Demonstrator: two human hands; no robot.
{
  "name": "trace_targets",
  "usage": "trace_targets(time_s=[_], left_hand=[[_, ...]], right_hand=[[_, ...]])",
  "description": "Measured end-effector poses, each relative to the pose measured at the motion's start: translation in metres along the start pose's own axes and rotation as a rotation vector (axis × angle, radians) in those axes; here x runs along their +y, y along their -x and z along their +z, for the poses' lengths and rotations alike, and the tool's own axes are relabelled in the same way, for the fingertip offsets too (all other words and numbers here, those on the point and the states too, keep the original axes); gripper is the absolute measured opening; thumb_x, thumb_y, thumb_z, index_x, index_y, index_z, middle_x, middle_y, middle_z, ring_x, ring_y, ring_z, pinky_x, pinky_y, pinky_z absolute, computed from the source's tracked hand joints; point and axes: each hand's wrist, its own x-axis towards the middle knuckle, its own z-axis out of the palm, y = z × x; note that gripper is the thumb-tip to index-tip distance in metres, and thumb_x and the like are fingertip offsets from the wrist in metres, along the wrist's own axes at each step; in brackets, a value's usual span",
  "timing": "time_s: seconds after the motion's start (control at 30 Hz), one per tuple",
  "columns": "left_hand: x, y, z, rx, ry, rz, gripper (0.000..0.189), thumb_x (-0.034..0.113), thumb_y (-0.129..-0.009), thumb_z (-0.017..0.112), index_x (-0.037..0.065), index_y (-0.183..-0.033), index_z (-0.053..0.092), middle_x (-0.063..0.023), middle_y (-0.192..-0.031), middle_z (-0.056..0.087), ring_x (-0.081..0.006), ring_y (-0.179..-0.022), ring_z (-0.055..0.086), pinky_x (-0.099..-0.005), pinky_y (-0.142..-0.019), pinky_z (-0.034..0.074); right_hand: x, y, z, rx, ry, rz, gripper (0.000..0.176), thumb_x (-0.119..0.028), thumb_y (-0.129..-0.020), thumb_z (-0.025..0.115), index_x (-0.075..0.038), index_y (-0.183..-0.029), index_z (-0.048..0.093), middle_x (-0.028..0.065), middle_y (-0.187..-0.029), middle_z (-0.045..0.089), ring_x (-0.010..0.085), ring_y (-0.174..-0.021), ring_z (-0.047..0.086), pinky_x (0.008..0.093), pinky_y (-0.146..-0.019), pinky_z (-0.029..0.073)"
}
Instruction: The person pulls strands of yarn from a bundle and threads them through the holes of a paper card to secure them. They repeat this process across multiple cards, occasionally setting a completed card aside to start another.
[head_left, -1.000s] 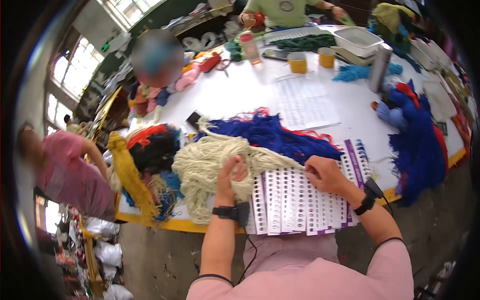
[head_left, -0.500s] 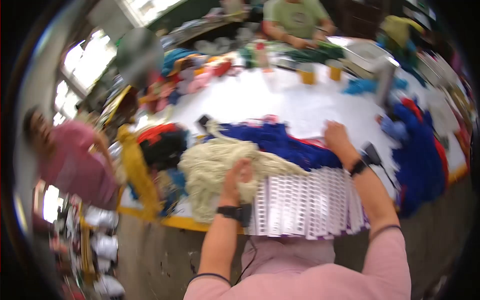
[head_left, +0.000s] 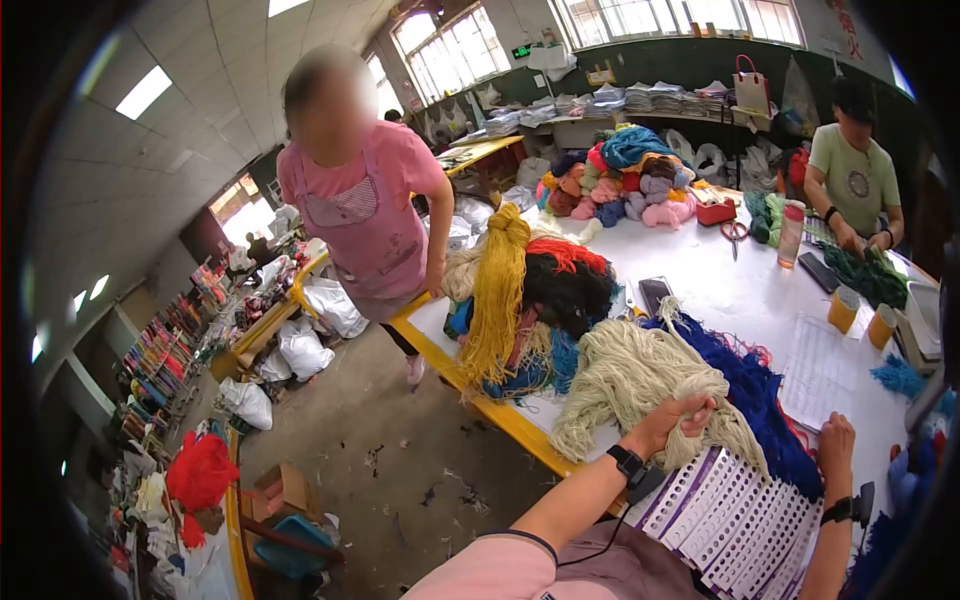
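My left hand (head_left: pixel 678 424) is closed on a bundle of cream yarn (head_left: pixel 630 365), with strands passing through the fingers. The cream yarn lies heaped near the table's front edge, beside and partly over dark blue yarn (head_left: pixel 745 385). My right hand (head_left: pixel 836 442) is curled closed at the right, next to a printed sheet (head_left: pixel 818 375). Anything inside its fingers is hidden. Between my forearms lie white cards with rows of holes and purple edges (head_left: pixel 735 520), overlapping at the table edge and partly under the yarn.
Yellow (head_left: pixel 497 290) and black yarn (head_left: pixel 570 285) lie to the left, with scissors (head_left: pixel 630 303) and a phone (head_left: pixel 655 292) behind. A person in a pink apron (head_left: pixel 365 220) stands at the table's left corner. Across it another person (head_left: pixel 855 180) handles green yarn (head_left: pixel 868 272).
The view has swung left and sharpened, bringing the person in pink nearer the middle. My left hand stays at the cream yarn; my right hand stays on the right side.
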Motion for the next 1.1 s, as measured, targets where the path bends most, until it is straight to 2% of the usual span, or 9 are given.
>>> trace_targets(time_s=[0.17,0.27,0.47,0.57,0.67,0.77,1.1], left_hand=[[0.0,0.0,-0.001,-0.017,0.0,0.0,0.026,0.027,-0.101,0.052,0.003,-0.106,0.06,0.005,-0.071,0.048,-0.0014,-0.053,0.039,-0.017,-0.047,0.03],[0.0,0.0,-0.001,-0.016,0.013,-0.004,0.025,0.026,-0.101,0.052,0.003,-0.106,0.06,0.0051,-0.071,0.048,-0.0013,-0.053,0.039,-0.017,-0.047,0.03],[0.0,0.0,-0.001,-0.008,-0.005,0.003,0.025,0.026,-0.101,0.052,0.003,-0.106,0.06,0.0049,-0.072,0.049,-0.0015,-0.053,0.039,-0.0173,-0.047,0.03],[-0.001,0.0,-0.002,-0.012,0.01,-0.009,0.024,0.026,-0.101,0.053,0.003,-0.105,0.061,0.0048,-0.072,0.05,-0.0018,-0.052,0.04,-0.0176,-0.047,0.031],[0.001,0.001,0.001,0.013,-0.007,-0.004,0.025,0.026,-0.101,0.053,0.004,-0.105,0.061,0.0048,-0.071,0.05,-0.0019,-0.052,0.039,-0.0179,-0.046,0.031],[0.001,0.0,0.001,0.008,-0.02,-0.002,0.025,0.027,-0.101,0.053,0.004,-0.104,0.062,0.0049,-0.071,0.05,-0.0017,-0.052,0.039,-0.018,-0.046,0.03],[0.003,0.002,0.006,0.017,-0.023,-0.002,0.023,0.027,-0.101,0.052,0.006,-0.102,0.063,0.0054,-0.07,0.048,-0.0017,-0.052,0.039,-0.0182,-0.047,0.031]], right_hand=[[-0.005,-0.003,-0.017,-0.047,-0.037,0.005,0.012,0.0,-0.059,0.073,0.002,-0.07,0.068,0.0153,-0.083,0.062,0.0301,-0.082,0.062,0.0373,-0.075,0.052],[0.008,-0.002,0.006,0.012,0.013,-0.011,0.011,0.001,-0.06,0.071,0.002,-0.07,0.068,0.0148,-0.08,0.062,0.0295,-0.079,0.063,0.0366,-0.072,0.052],[0.008,-0.002,-0.002,0.053,-0.027,-0.033,0.003,0.004,-0.065,0.064,0.001,-0.065,0.065,0.0151,-0.075,0.061,0.029,-0.075,0.062,0.0374,-0.068,0.051],[-0.003,-0.004,-0.03,0.057,-0.056,-0.09,0.004,0.005,-0.064,0.063,0.001,-0.062,0.063,0.0152,-0.073,0.059,0.0293,-0.074,0.062,0.0381,-0.067,0.051],[-0.002,-0.003,-0.025,0.034,-0.069,-0.052,0.007,0.007,-0.061,0.064,0.001,-0.064,0.065,0.016,-0.076,0.06,0.0317,-0.076,0.061,0.0386,-0.069,0.051],[0.005,-0.003,-0.007,0.12,-0.062,-0.066,0.006,0.005,-0.063,0.062,0.001,-0.06,0.059,0.0158,-0.072,0.058,0.0304,-0.072,0.061,0.04,-0.065,0.05],[0.018,-0.002,0.007,0.047,-0.19,-0.007,0.01,0.004,-0.067,0.059,0.0,-0.058,0.058,0.0156,-0.071,0.057,0.0332,-0.073,0.06,0.0424,-0.068,0.049]])
